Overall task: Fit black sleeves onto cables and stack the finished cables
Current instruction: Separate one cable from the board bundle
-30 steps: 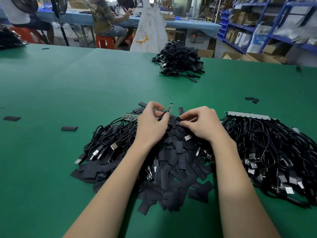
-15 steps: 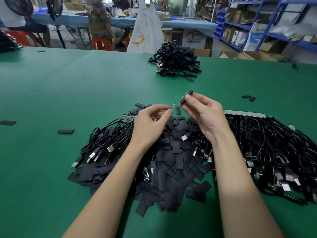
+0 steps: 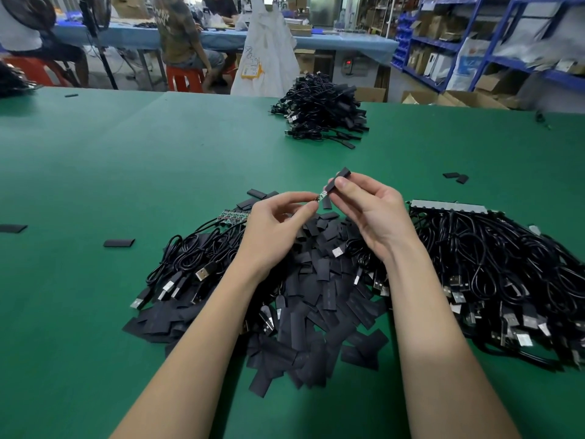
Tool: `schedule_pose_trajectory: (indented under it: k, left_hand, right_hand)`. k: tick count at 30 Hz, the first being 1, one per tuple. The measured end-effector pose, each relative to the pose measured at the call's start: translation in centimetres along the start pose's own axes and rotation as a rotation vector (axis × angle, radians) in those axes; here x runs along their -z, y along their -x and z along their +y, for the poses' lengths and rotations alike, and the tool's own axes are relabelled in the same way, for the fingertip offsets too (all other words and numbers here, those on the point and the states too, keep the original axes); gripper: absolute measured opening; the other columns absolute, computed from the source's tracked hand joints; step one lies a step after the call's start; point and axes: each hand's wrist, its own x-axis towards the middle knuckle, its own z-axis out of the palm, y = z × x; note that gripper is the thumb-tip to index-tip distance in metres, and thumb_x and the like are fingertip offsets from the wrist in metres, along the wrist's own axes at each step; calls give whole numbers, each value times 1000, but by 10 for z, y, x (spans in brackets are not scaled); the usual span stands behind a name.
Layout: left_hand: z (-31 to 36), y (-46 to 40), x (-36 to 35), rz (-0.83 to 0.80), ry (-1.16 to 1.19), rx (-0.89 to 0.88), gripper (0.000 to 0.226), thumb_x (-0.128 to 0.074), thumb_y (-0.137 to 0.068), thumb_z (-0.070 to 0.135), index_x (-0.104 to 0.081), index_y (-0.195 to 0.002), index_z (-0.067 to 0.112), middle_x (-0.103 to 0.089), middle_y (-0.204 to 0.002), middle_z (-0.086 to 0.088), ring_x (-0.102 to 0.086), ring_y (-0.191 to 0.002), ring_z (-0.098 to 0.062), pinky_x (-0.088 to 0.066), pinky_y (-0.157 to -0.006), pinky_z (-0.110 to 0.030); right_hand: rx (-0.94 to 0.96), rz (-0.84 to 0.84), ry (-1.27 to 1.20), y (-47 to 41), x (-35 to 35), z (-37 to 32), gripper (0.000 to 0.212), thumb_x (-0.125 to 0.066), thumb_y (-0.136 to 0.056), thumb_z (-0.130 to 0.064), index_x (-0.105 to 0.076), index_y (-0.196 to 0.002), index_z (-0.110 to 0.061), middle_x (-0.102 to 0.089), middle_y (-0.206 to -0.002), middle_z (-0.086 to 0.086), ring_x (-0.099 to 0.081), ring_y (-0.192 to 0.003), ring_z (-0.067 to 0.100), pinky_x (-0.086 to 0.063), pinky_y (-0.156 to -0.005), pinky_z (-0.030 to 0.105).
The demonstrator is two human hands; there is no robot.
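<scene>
At the centre of the frame I see my right hand (image 3: 370, 213) pinching a short flat black sleeve (image 3: 337, 179) between thumb and fingers (image 3: 348, 190), tilted up toward the upper right. My left hand (image 3: 272, 229) pinches the small green circuit-board end of a thin black cable (image 3: 320, 197) between thumb and forefinger; that end meets the sleeve's lower mouth. Both hands hover above a heap of loose black sleeves (image 3: 316, 299) on the green felt desk (image 3: 126, 160). A tangle of unsleeved black USB cables (image 3: 190, 264) lies at left of the heap, and a bigger mass of black cables (image 3: 493, 274) fills the right. A stacked pile of finished cables (image 3: 321, 110) sits well apart at upper centre. Stray sleeves (image 3: 119, 243) lie at left.
</scene>
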Motion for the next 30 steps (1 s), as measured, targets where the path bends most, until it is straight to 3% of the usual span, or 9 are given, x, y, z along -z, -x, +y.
schedule_pose_trajectory:
  k: [5,10,14,23,30]
  left_hand:
    - [-5,-3,3,-25,71,-2,13,-74,-92,20,-79,-104,18,-79,-93,7,-70,-87,-2,-50,-77,-13]
    - [-7,-4,3,-41,78,-30,16,-72,-93,17,-78,-108,12,-73,-76,16,-60,-64,10,-41,-63,-3]
    - [-8,-4,3,-59,81,-39,19,-68,-96,12,-75,-111,5,-64,-61,22,-53,-50,11,-36,-51,0]
    - [-9,-5,4,-80,107,-15,21,-67,-96,12,-74,-113,2,-59,-55,24,-52,-49,11,-36,-52,-1]
    - [-5,-4,5,-110,173,63,16,-68,-96,16,-77,-109,13,-62,-66,16,-43,-48,3,-32,-46,-7]
  right_hand:
    - [-6,-30,-24,0,2,-1,15,-74,-86,-1,-72,-101,-1,-78,-98,12,-75,-96,20,-59,-78,22]
    - [21,-91,1,2,3,1,16,-73,-85,-4,-73,-101,-4,-78,-101,14,-75,-100,22,-58,-81,22]
    - [-13,-93,-22,2,4,0,25,-77,-77,-9,-74,-101,-3,-77,-103,14,-74,-102,22,-58,-80,21]
    - [-42,-99,6,5,5,-5,20,-73,-85,-3,-71,-105,-1,-78,-102,14,-75,-100,22,-59,-78,21]
    - [-39,-134,-41,7,8,-8,28,-78,-74,-11,-73,-100,-4,-77,-103,14,-74,-101,21,-59,-78,21]
